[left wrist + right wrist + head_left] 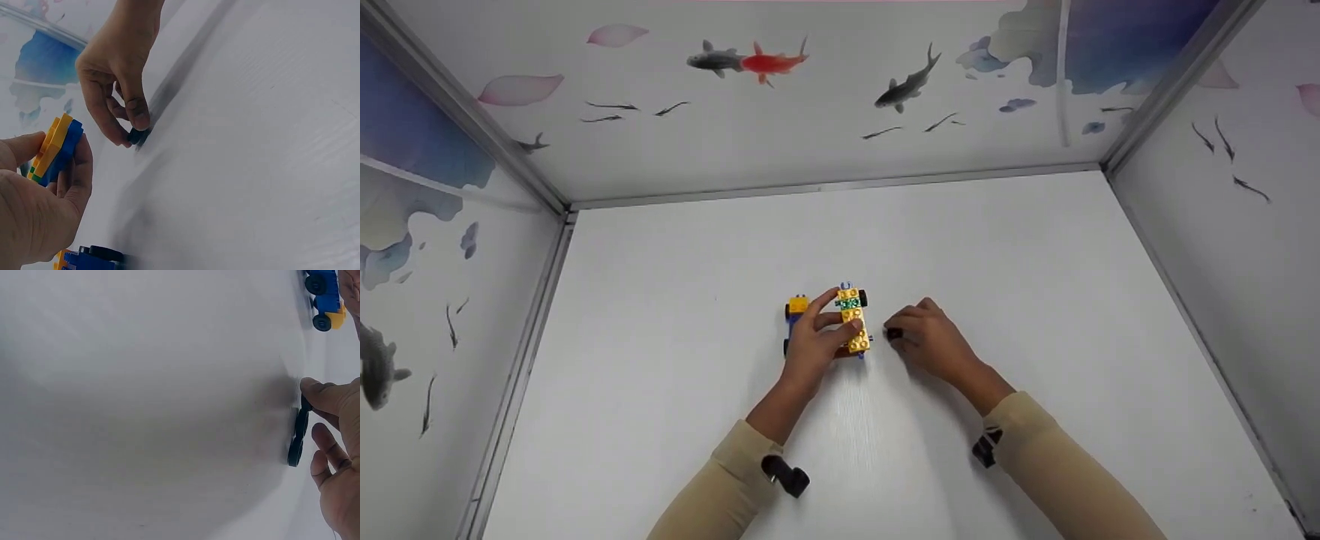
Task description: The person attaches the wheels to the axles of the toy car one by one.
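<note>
at far left, a smooth wall [502,270] printed with grey fish and blue washes edges the white, faintly grained bench [697,262]. on the bench stands a blue and yellow toy car [797,306] with black wheels, partly hidden by the left hand [810,349]. that hand, raised just beside it, grips a studded block chassis [855,322]: long, glossy plastic, yellow above, blue beneath, a green strip across, one round black wheel at its far end. the two hands are apart. next, at the bench surface, the right hand [934,341] pinches a small black wheel [894,333] between thumb and fingers; two more dark wheels [295,453] sit in a row near it in the right wrist view. at far right rises another printed wall [1200,247].
</note>
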A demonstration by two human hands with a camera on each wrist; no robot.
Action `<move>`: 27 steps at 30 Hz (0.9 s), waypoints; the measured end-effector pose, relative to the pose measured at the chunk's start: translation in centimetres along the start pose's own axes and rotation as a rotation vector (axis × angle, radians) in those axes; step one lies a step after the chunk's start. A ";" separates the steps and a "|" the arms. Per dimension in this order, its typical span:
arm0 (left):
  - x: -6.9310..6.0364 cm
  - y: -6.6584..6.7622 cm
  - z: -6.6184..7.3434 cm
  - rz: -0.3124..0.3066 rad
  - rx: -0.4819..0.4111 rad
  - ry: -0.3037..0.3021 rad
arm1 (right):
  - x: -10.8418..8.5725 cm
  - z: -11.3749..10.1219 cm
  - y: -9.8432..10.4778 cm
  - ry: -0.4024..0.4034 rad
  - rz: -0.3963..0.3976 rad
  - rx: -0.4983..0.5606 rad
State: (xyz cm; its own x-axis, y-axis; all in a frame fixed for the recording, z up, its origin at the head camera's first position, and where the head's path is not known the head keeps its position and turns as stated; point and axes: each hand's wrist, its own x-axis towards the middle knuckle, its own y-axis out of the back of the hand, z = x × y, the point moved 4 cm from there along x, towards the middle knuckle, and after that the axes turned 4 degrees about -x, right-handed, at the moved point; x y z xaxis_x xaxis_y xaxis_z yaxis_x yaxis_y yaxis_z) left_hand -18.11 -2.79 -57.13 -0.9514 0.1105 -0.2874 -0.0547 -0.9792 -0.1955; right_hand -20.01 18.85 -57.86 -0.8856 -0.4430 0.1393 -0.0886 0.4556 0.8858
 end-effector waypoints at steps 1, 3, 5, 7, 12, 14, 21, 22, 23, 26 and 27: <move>0.0 0.0 -0.1 -0.006 -0.009 0.000 | -0.1 0.0 0.1 0.009 0.016 0.012; 0.1 0.1 -0.2 -0.015 -0.022 0.003 | -0.2 0.0 0.2 0.023 0.041 0.033; 0.1 0.2 -0.3 -0.024 -0.031 0.009 | -0.3 0.0 0.4 0.031 0.059 0.047; 0.2 0.2 -0.3 -0.034 -0.034 0.017 | -0.4 0.0 0.5 0.027 0.068 0.073; 0.2 0.2 -0.4 -0.056 -0.042 0.044 | -0.6 0.3 0.7 -0.028 0.071 0.127; 0.2 0.2 -0.3 -0.068 -0.045 0.050 | -0.7 0.5 0.8 -0.053 0.076 0.134; -0.1 0.3 -0.3 -0.104 -0.061 0.053 | -0.8 0.7 1.4 -0.097 0.100 0.160; -0.1 0.3 -0.3 -0.103 -0.062 0.054 | -0.8 0.7 1.5 -0.102 0.104 0.164; -0.2 0.3 -0.2 -0.102 -0.062 0.053 | -0.8 0.8 1.5 -0.104 0.107 0.170; -0.2 0.3 -0.2 -0.104 -0.062 0.050 | -0.9 0.8 1.8 -0.112 0.113 0.196; -0.2 0.3 -0.1 -0.105 -0.063 0.048 | -0.8 0.7 1.8 -0.110 0.115 0.210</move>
State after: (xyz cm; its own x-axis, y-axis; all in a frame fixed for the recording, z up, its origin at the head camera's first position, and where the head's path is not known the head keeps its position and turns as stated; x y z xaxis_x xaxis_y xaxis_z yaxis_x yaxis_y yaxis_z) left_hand -17.92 -3.10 -57.28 -0.9259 0.2214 -0.3060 -0.1329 -0.9493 -0.2849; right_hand -19.77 20.63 -56.69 -0.9385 -0.2976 0.1749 -0.0667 0.6535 0.7540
